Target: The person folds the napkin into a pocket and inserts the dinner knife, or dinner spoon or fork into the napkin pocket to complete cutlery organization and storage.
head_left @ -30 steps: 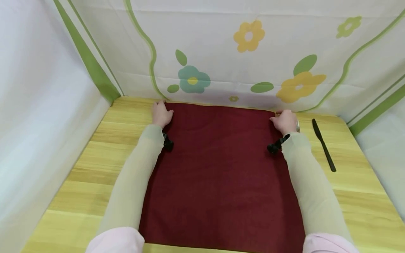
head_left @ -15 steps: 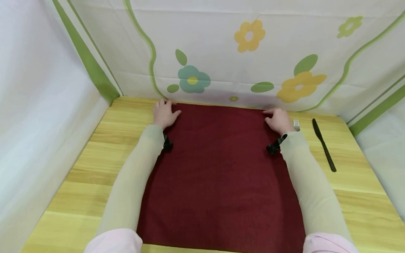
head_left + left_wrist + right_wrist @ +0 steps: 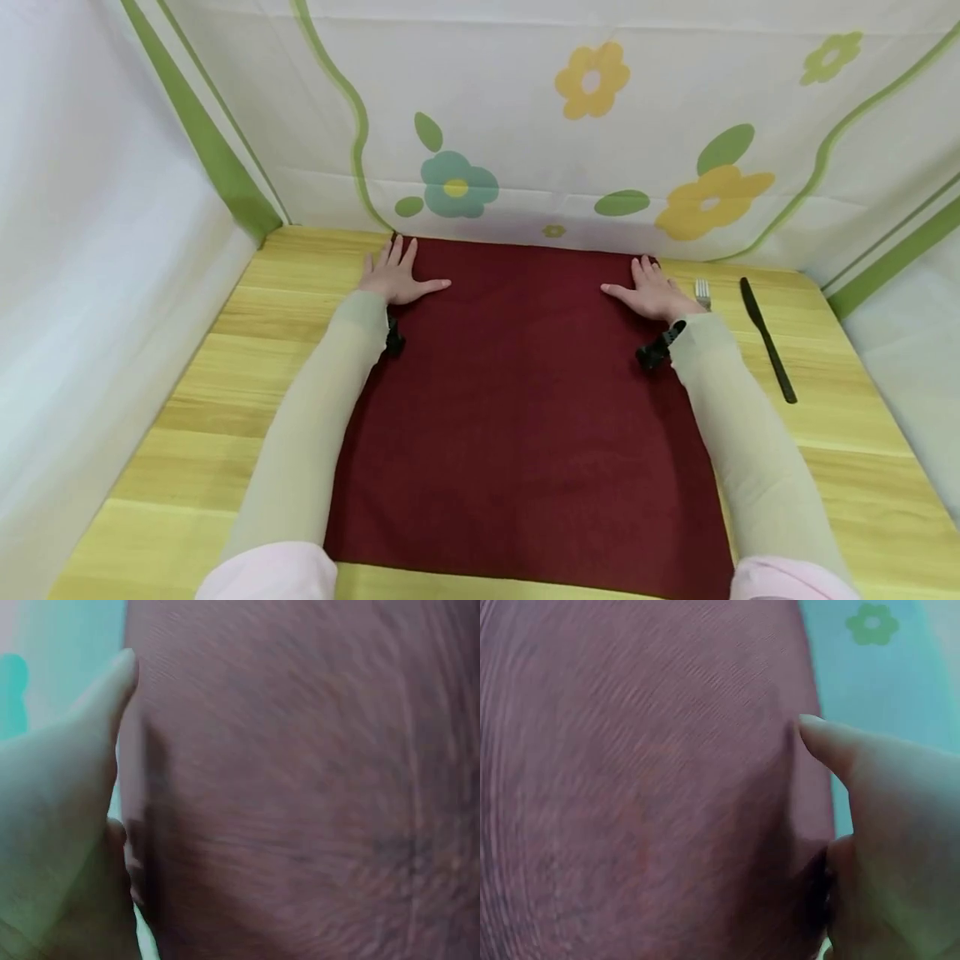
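"What colour is the cloth (image 3: 517, 400)?"
"Plain dark red, on a yellow wood-grain desk (image 3: 202, 400)."
"And the backdrop (image 3: 525, 142)?"
"White, printed with orange-yellow, teal and green flowers (image 3: 573, 82)."
"Knife (image 3: 767, 339)?"
"Black."

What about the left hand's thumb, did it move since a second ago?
Yes, to the right. The left hand had its thumb tip left of the blue flower; now the tip is below that flower, over the cloth.

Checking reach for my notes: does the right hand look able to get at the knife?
Probably yes: the right hand holds nothing, and the knife lies uncovered to its right, with only the fork showing between.
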`<state>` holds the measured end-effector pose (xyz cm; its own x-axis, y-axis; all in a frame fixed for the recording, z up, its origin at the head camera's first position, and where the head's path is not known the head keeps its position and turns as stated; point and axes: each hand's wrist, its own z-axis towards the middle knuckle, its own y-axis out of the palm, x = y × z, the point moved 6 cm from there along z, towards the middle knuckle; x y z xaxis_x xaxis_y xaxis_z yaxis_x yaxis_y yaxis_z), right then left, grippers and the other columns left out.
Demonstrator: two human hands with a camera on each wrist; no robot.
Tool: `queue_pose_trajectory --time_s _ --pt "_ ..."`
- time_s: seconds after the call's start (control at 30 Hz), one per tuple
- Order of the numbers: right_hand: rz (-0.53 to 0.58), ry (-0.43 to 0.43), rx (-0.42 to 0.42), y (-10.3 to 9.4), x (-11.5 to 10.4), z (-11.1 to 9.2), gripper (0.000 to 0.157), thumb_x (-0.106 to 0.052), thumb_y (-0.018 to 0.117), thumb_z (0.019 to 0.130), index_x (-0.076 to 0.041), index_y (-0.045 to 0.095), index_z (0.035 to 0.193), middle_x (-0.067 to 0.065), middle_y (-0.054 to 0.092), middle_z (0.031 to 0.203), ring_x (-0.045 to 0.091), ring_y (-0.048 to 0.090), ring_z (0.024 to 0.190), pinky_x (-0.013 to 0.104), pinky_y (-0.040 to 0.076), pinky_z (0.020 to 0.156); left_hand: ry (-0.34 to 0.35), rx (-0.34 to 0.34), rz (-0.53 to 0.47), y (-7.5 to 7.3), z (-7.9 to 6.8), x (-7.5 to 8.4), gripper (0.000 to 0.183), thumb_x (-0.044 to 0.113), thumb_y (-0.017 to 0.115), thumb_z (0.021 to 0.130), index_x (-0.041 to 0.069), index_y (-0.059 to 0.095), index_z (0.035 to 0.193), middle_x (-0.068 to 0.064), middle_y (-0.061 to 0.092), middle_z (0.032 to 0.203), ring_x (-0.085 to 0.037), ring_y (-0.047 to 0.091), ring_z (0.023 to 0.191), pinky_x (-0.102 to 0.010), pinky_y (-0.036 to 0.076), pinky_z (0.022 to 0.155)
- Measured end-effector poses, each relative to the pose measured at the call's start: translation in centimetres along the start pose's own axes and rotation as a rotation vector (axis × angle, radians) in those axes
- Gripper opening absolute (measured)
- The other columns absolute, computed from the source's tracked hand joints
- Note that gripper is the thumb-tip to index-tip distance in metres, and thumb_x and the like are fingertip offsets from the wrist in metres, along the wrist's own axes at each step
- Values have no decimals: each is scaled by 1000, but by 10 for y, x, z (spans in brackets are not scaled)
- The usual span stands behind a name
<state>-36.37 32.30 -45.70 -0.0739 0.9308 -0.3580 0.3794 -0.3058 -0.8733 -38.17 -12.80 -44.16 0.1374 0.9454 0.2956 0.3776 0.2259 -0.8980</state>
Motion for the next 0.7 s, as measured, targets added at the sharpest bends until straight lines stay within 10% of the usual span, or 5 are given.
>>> queue_pose_trajectory --time_s 0.2,0.5,0.7 --pt "-42 -134 55 1 -35 -34 112 -78 38 95 8 2 159 30 -8 164 49 -10 149 63 0 118 169 40 72 0 -36 19 104 79 37 95 13 -4 164 -15 -12 168 -34 -10 153 -58 -6 119" --pt "-149 -287 41 48 -84 -140 99 -70 56 93 -16 15 165 16 3 169 43 0 152 66 6 116 324 -69 152 37 -137 17 112 78 58 86 16 8 166 -15 -2 169 -38 -1 153 -61 4 119" --pt "-144 -259 29 63 -65 -159 107 -77 61 85 -22 17 165 13 3 170 42 0 152 68 5 115 338 -86 209 53 -148 6 121 86 58 79 20 6 166 -11 -4 170 -35 -4 154 -59 6 120"
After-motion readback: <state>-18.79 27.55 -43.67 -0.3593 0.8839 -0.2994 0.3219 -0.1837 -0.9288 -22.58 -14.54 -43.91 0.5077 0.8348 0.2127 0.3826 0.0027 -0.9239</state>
